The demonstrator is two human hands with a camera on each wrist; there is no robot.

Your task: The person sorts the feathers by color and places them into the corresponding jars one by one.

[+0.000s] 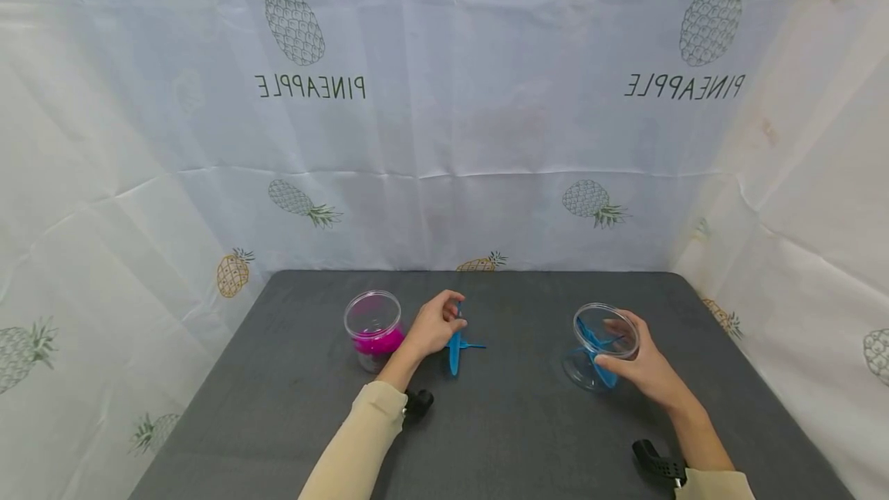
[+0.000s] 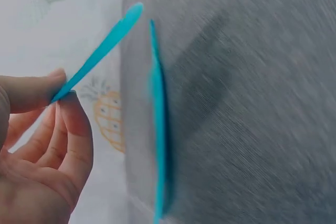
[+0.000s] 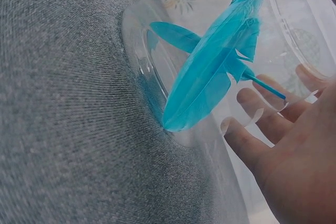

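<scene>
My left hand point(image 1: 436, 324) pinches a blue feather point(image 2: 102, 51) by its thin end between thumb and fingertip, above the dark grey table point(image 1: 514, 423). Below it, a second blue feather point(image 2: 159, 124) lies on the table. On the right, my right hand point(image 1: 646, 365) grips a clear jar point(image 1: 582, 378) from its right side, thumb on the near side and fingers round the far side. Several blue feathers point(image 3: 202, 85) lean inside this jar, whose base is at the tabletop.
Another clear jar point(image 1: 373, 316) with bright pink contents point(image 1: 378, 342) stands left of my left hand; what they are is hard to tell. White cloth point(image 1: 472, 114) printed with pineapples hangs behind and beside the table.
</scene>
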